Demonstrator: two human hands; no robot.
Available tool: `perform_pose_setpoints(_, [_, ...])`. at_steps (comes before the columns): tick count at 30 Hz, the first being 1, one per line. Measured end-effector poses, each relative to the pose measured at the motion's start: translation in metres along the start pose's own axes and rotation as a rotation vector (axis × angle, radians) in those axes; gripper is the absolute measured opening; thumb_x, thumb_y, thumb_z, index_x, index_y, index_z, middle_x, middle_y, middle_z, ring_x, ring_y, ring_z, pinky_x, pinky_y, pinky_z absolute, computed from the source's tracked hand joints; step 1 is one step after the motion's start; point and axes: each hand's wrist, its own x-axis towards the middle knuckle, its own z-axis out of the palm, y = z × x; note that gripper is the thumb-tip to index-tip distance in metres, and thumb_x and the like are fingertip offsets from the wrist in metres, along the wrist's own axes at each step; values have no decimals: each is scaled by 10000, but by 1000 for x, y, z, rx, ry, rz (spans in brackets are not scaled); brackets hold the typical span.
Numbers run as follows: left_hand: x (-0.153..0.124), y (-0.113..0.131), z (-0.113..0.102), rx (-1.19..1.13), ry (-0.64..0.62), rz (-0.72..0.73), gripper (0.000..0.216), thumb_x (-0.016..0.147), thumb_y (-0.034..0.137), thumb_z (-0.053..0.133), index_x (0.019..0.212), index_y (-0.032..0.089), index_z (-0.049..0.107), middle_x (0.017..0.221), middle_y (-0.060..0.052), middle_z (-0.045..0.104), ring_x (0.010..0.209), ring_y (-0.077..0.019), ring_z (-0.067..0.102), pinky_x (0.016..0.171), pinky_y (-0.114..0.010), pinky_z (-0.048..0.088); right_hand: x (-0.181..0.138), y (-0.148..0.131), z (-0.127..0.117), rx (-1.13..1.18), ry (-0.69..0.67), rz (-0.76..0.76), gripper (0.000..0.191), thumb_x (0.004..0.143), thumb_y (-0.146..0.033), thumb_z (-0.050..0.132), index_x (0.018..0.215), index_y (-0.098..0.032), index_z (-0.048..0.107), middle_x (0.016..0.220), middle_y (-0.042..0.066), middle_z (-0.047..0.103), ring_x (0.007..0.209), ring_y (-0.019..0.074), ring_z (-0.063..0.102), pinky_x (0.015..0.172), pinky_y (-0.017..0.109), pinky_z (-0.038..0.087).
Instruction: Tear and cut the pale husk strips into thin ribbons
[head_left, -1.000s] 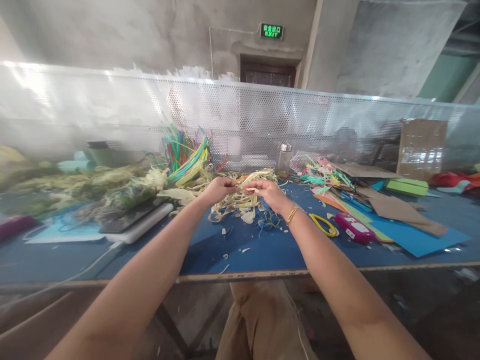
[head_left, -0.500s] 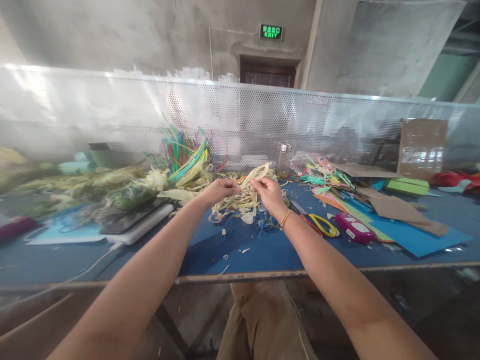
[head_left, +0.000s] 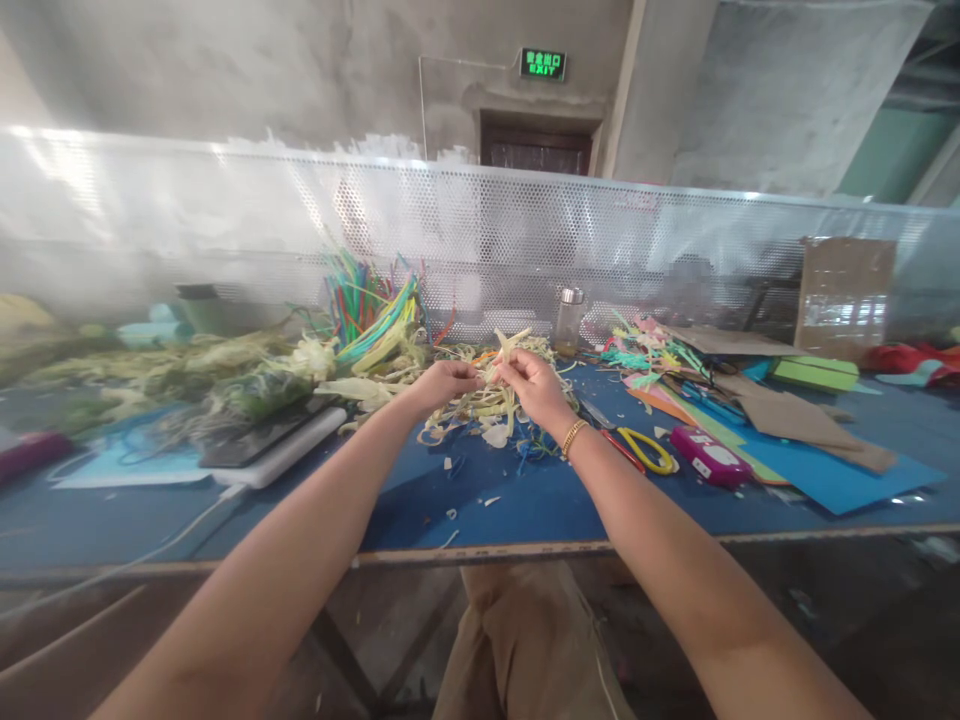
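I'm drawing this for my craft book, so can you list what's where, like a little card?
left grip: pinching pale leaf strips
right grip: pinching the same strips, gold bracelet on wrist
under hands: strip pile on blue table
right of hands: yellow-handled scissors, pink case
behind: glass jar, colourful strip bundle

Bare worktop lies open along the middle of the front edge. Behind it a heap of pale strips fills the centre. Scissors and a pink case crowd the right, a white device the left. A perforated screen walls off the back edge.
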Motion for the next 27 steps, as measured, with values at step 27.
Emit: perform_pose_setpoints(27, [2, -4, 12, -100, 111, -12, 355, 609, 410, 769, 715, 172, 528, 491, 70, 434, 431, -60, 339, 445, -219, 225, -10, -9, 4, -781, 10, -87, 98, 815, -243, 522, 758, -218, 598, 606, 6, 558, 566, 144, 451, 567, 275, 278])
